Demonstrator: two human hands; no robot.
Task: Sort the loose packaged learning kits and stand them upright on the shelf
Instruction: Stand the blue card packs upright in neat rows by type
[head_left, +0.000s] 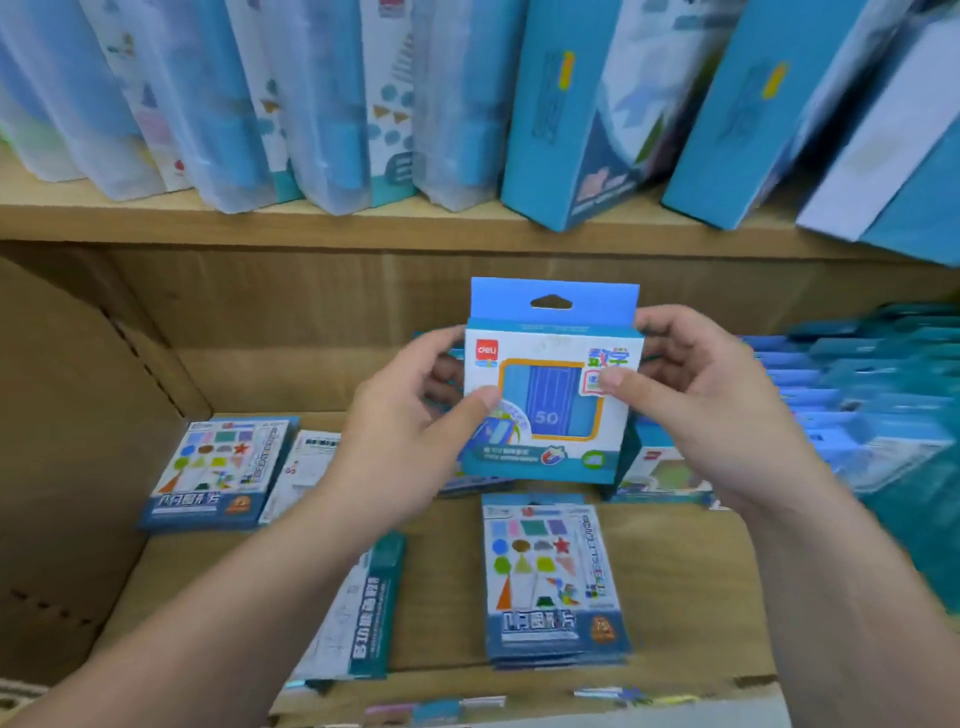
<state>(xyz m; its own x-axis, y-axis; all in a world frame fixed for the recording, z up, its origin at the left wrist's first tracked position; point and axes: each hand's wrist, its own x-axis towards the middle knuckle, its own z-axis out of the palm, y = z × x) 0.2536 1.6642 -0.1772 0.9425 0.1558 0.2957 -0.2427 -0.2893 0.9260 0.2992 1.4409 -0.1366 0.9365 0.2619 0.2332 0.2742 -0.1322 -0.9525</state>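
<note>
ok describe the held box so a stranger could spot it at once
Under the wooden shelf, mid-view, the left hand and right hand hold one box upright. Unlike the flat packs lying below, it has a blue hang tab and a blue panel marked 50.

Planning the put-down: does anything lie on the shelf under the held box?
Yes. Left hand and right hand hold the box over the shelf; one shape pack lies flat below it, another further left.

left hand (410, 421): bare, short nails | right hand (711, 405): bare, short nails | forearms (234, 597): bare to the frame edge
</note>
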